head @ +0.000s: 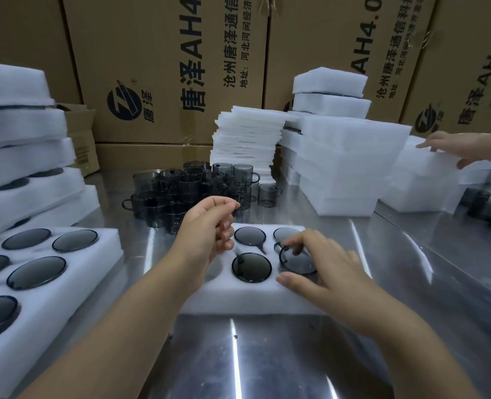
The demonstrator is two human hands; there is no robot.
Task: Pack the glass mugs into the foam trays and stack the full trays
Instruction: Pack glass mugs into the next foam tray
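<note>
A white foam tray (pixel 247 295) lies on the steel table in front of me, with smoky grey glass mugs sunk in its round holes. My right hand (pixel 327 272) is over the tray's right side, fingers curled onto the rim of a mug (pixel 296 262) that sits tilted in its hole. Two mugs (pixel 251 267) further left sit flush. My left hand (pixel 209 228) hovers above the tray's left part with fingers loosely curled, holding nothing. A cluster of loose mugs (pixel 186 191) stands behind the tray.
A filled tray (pixel 74 272) lies at the left, before a stack of full trays (pixel 22 156). Empty foam trays (pixel 345 165) and foam sheets (pixel 247 139) are piled at the back right. Another person's hand (pixel 457 148) rests on foam at the far right. Cardboard boxes (pixel 166 67) wall the back.
</note>
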